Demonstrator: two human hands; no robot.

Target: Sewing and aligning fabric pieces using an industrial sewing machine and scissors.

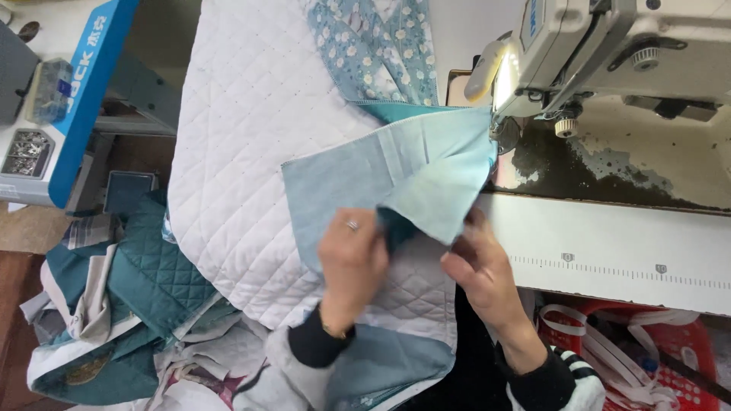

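Note:
A light blue fabric piece [396, 171] lies folded over a white quilted panel [244, 144] beside a white sewing machine [609, 53]. My left hand [352, 262], with a ring on one finger, pinches the blue fabric's lower fold where a dark teal underside shows. My right hand [480, 266] grips the same fabric's lower right corner from beneath. The fabric's far corner reaches the machine's needle area [499, 125], which is lit by a lamp. A blue floral fabric [381, 46] runs along the top of the quilted panel.
The white machine table [609, 259] carries a printed ruler along its front. A red basket [670, 358] with white straps stands below it. A heap of teal quilted and mixed fabrics [129, 304] lies at the lower left. A second machine's blue-edged table [68, 99] is at the left.

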